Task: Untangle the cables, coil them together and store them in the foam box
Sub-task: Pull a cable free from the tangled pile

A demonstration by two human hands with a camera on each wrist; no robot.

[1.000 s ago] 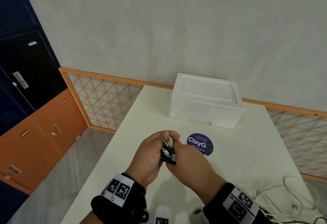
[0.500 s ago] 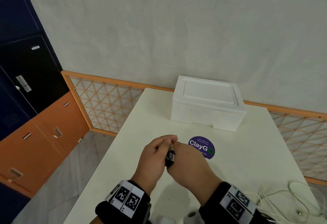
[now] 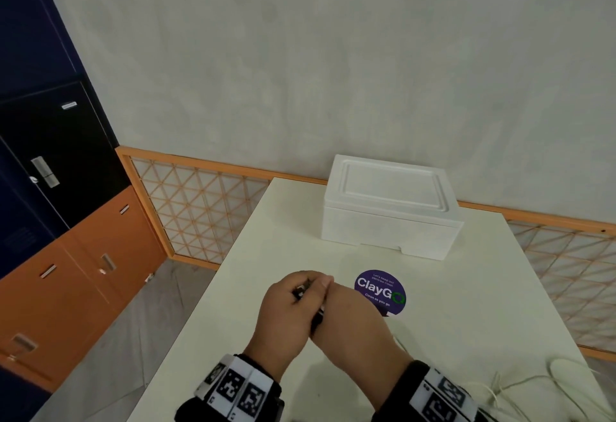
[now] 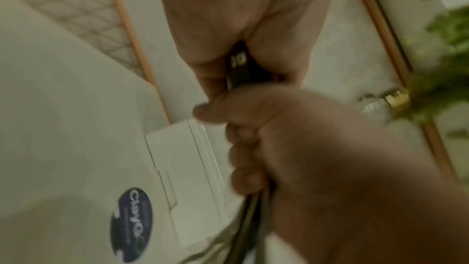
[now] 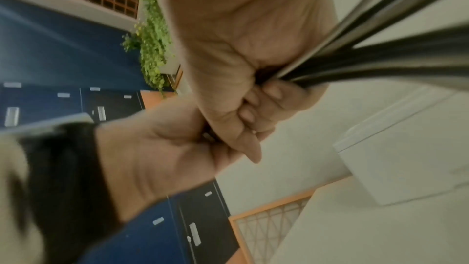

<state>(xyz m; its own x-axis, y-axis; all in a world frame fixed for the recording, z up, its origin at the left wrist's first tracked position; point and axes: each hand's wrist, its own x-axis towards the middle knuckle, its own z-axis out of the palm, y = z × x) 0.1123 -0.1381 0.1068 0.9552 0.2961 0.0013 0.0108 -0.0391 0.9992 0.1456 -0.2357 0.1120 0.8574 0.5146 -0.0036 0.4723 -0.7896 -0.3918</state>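
With both hands, left [image 3: 283, 313] and right [image 3: 350, 321], clenched around the dark bundled cables [image 5: 380, 55], align connector ends evenly before coiling.

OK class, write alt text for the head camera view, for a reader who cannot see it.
Two hands meet above a white table: the left hand and right hand hold a bundle of dark cables between them. Behind them sit a purple ClayGo sticker and a closed white foam box; loose white cables lie at the near right.
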